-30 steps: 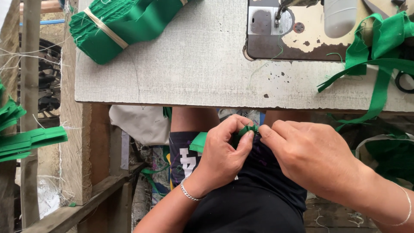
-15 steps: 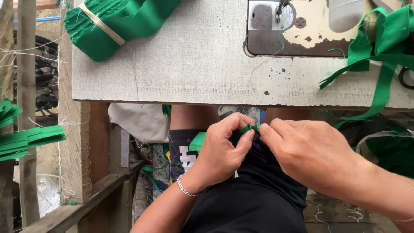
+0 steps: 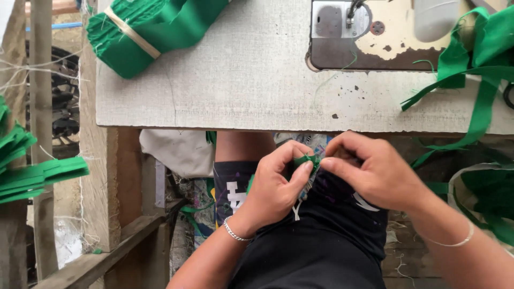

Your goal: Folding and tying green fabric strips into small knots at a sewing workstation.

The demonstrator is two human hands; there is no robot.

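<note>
leftmost, well off the left end of the grey table top (image 3: 241,91), a fan of loose green fabric strips (image 3: 32,174) sticks in from the frame edge beside a wooden post (image 3: 40,134). on the table's far left corner lies a thick bundle of green strips (image 3: 155,29) tied round with a pale band. below the table's near edge, over the person's lap in a dark printed shirt (image 3: 321,235), the two hands meet. the left hand (image 3: 273,187), a thin chain bracelet at its wrist, has thumb and forefinger pressed together on a small folded green fabric piece (image 3: 306,159), the other fingers curled in. the right hand (image 3: 375,174), just right of it and touching the same piece, pinches its other end with its fingertips, knuckles bent; a thin bangle shows on that wrist. on the table's far side, right of centre, sits the worn base of a sewing machine (image 3: 364,43) with its metal needle plate. long green ribbons (image 3: 471,75) spill over the table's right end and hang off its edge.
</note>
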